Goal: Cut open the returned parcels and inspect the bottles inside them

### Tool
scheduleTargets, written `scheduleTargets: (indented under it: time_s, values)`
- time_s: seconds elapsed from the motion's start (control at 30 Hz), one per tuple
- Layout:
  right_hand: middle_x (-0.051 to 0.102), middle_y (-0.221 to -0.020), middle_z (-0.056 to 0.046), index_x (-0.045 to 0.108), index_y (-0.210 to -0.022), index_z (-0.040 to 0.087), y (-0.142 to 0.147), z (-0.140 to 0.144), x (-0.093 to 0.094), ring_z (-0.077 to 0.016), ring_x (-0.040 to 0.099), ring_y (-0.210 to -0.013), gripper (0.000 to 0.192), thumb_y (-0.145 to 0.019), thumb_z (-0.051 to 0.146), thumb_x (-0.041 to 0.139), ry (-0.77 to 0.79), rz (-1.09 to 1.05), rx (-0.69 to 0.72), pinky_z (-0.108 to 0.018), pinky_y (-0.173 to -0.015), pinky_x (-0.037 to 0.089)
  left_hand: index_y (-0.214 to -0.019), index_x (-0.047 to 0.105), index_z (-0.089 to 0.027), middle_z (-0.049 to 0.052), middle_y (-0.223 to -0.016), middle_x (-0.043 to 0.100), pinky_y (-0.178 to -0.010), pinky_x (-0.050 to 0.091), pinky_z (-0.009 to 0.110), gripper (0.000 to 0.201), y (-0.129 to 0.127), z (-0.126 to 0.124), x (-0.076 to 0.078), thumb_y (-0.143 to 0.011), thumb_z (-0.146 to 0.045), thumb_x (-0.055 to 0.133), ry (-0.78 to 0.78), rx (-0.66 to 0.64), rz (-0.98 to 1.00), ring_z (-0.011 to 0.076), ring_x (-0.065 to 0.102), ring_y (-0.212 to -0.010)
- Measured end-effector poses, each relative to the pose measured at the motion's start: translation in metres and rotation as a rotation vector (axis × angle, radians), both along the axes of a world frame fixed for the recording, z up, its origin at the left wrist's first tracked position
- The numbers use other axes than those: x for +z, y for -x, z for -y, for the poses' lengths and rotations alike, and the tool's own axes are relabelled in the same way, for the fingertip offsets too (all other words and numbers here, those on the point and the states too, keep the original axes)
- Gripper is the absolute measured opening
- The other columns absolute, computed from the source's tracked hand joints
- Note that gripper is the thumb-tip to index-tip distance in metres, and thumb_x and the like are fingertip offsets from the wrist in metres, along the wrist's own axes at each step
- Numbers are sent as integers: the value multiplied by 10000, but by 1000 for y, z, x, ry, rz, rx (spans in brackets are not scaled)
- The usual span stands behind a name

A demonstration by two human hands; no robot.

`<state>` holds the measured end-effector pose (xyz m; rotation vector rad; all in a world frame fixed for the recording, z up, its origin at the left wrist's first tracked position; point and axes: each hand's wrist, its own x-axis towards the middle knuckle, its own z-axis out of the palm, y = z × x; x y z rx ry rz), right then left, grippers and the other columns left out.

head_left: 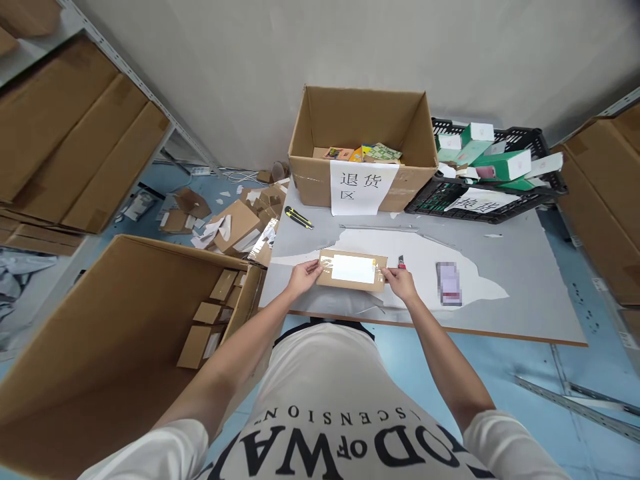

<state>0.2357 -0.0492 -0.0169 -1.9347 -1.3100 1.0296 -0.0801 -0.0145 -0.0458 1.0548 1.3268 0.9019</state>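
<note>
A small flat cardboard box [327, 279] with a white label and clear tape is held level over the table's front part. At its left end, my left hand [304, 278] pinches the edge between thumb and fingers. The other end is gripped by my right hand [401, 283]. Just behind the right hand lies a red-handled cutter [401, 261], partly hidden by that hand. A phone [449, 284] rests on the table to the right. Farther back on the left is a yellow and black utility knife [299, 218].
The grey table [530, 287] carries a large open carton [310, 180] with colourful packets and a black crate [425, 203] of green-white boxes. On my left stands a deep carton [100, 320] holding several small boxes [194, 347]. Cardboard scraps [235, 223] litter the floor behind it.
</note>
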Motion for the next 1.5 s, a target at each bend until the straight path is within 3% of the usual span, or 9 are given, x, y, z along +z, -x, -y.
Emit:
scheduleTargets:
  time_s: [0.13,0.23,0.4,0.63,0.83,1.0,1.13,1.33,1.5]
  values:
    - [723,-696,-30,728,-735,210,-1,-9,6,-227,700,-721,372,-821,508,524,57,7,81,-358,-760,523,-1133,623,-97,153,-1171,648,-1037,423,474,690,-3,-2,1,-560,-429,816,2,19,46,307,585,-1130]
    - [727,-721,-33,721,-736,202,-2,-14,0,-214,705,-723,399,-816,535,517,98,24,95,-346,-755,536,-1128,615,-100,158,-1153,655,-1023,437,474,695,-4,-5,-4,-545,-414,825,-2,20,28,302,590,-1124]
    - [727,-711,-30,708,-754,200,-1,-22,-16,-207,708,-710,416,-795,573,528,118,21,33,-348,-768,539,-1065,644,-111,142,-1125,671,-1024,435,463,629,-3,-14,-19,-542,-412,823,-19,25,13,280,624,-1069]
    - [737,-788,-56,694,-790,176,0,-23,-19,-213,712,-713,388,-772,547,582,132,-66,-12,-317,-732,543,-1099,641,-115,139,-1138,665,-1023,434,463,601,1,-14,-29,-598,-411,794,-73,-15,-25,267,630,-1057]
    - [728,-915,-86,678,-978,151,-11,-8,-28,-195,705,-769,457,-852,533,460,80,-51,-23,-317,-793,529,-1125,622,-118,135,-1147,660,-1011,454,446,527,-3,-2,-22,-692,-398,730,-127,4,-157,255,631,-1057]
    - [651,-1160,-122,577,-1215,141,-49,20,-46,-235,607,-1073,476,-862,436,454,106,347,-151,-356,-979,420,-1181,592,-148,115,-1189,641,-985,481,429,474,-5,5,-16,-769,-371,660,-154,-14,-227,250,614,-1093]
    - [484,-1361,-165,404,-1370,106,-66,35,-65,-280,437,-1267,642,-825,423,524,249,512,-94,-365,-1036,351,-1233,556,-151,119,-1239,610,-963,503,404,493,-6,9,-10,-793,-357,634,-173,-46,-267,260,582,-1144]
    - [489,-1297,-136,288,-1413,198,-53,27,-82,-294,484,-1191,773,-769,490,600,417,549,-56,-388,-948,418,-1320,476,-163,126,-1386,482,-990,475,421,547,-10,17,8,-827,-371,587,-287,-113,-505,277,498,-1241]
    - [478,-1238,-132,306,-1376,235,-46,18,-84,-292,492,-1168,653,-809,420,571,473,586,-67,-406,-910,439,-1374,399,-164,141,-1486,328,-1101,333,466,549,-14,37,18,-871,-348,521,-474,-268,-687,278,310,-1372]
